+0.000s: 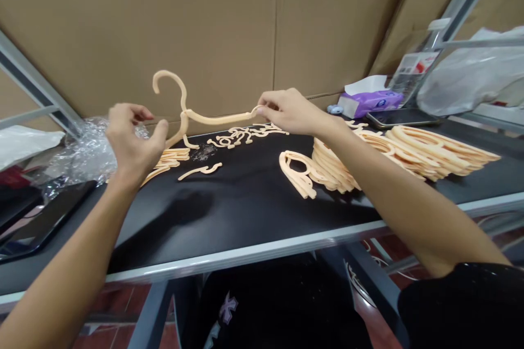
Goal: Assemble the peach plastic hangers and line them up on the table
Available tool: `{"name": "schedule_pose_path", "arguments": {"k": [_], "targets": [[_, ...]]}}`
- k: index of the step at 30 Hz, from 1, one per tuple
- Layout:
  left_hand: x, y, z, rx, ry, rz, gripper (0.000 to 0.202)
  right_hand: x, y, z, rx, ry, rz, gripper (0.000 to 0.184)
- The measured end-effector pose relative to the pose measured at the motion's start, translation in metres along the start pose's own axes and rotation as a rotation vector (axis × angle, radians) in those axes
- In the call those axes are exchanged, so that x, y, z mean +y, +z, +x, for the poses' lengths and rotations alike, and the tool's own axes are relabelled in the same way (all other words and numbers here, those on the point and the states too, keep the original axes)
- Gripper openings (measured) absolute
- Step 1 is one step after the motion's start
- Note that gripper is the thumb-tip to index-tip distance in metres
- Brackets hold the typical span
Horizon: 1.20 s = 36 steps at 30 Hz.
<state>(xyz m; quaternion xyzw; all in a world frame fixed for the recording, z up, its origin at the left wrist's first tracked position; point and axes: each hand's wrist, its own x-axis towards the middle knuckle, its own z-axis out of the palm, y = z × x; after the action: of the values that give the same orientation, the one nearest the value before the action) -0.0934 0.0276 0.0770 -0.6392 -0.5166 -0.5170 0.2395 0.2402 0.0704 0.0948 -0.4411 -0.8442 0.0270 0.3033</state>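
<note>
A cream plastic clothes hanger [221,119] is held up above the black table, its hook pointing upward to the left. My right hand [289,112] pinches the tip of its right arm between thumb and fingers. Beside the hanger's other arm is my left hand [137,139], thumb and fingers apart; its thumb overlaps that arm, and I cannot tell whether they touch. Below lies a loose cream hook piece [200,170]. Partly behind my left hand is a pile of cream pieces [174,158]. Small branching cream pieces [245,135] lie farther back.
Stacked cream hanger parts [434,150] lie on the right of the black table [245,212], partly behind my forearm. Behind them are a phone [403,117], a purple tissue pack [370,102] and a bottle [415,68]. Crumpled clear plastic [92,147] sits left; a cardboard wall [221,27] rises behind.
</note>
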Motion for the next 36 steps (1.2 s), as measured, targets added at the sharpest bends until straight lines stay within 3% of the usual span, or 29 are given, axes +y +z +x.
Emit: {"name": "schedule_pose_path", "arguments": {"k": [1, 3, 5, 6, 8, 12, 15, 22, 28, 36], "targets": [[0.007, 0.001, -0.004, 0.127, 0.135, 0.054, 0.023, -0.002, 0.002, -0.004, 0.000, 0.001, -0.034, 0.029], [0.026, 0.004, -0.015, 0.138, 0.375, 0.068, 0.024, -0.008, 0.006, -0.011, -0.023, 0.002, -0.116, 0.031], [0.050, 0.008, -0.028, -0.057, 0.526, 0.044, 0.017, -0.017, 0.010, -0.017, -0.063, -0.012, -0.168, 0.034], [0.061, 0.011, -0.034, -0.149, 0.539, 0.057, 0.015, -0.022, 0.011, -0.020, -0.081, -0.028, -0.179, 0.034], [0.076, 0.015, -0.044, -0.292, 0.539, 0.086, 0.016, -0.032, 0.014, -0.025, -0.115, -0.060, -0.189, 0.034], [0.077, 0.021, -0.053, -0.364, 0.511, 0.041, 0.018, -0.045, 0.019, -0.030, -0.178, -0.081, -0.214, 0.035], [0.071, 0.021, -0.053, -0.423, 0.405, -0.010, 0.017, -0.048, 0.024, -0.030, -0.202, -0.089, -0.230, 0.034], [0.073, 0.028, -0.058, -0.738, 0.146, -0.090, 0.015, -0.047, 0.036, -0.035, -0.262, -0.158, -0.241, 0.031], [0.074, 0.037, -0.069, -0.774, 0.103, -0.157, 0.015, -0.046, 0.042, -0.035, -0.352, -0.177, -0.269, 0.033], [0.062, 0.047, -0.083, -0.752, 0.257, -0.178, 0.006, -0.048, 0.041, -0.031, -0.481, -0.133, -0.272, 0.035]]}}
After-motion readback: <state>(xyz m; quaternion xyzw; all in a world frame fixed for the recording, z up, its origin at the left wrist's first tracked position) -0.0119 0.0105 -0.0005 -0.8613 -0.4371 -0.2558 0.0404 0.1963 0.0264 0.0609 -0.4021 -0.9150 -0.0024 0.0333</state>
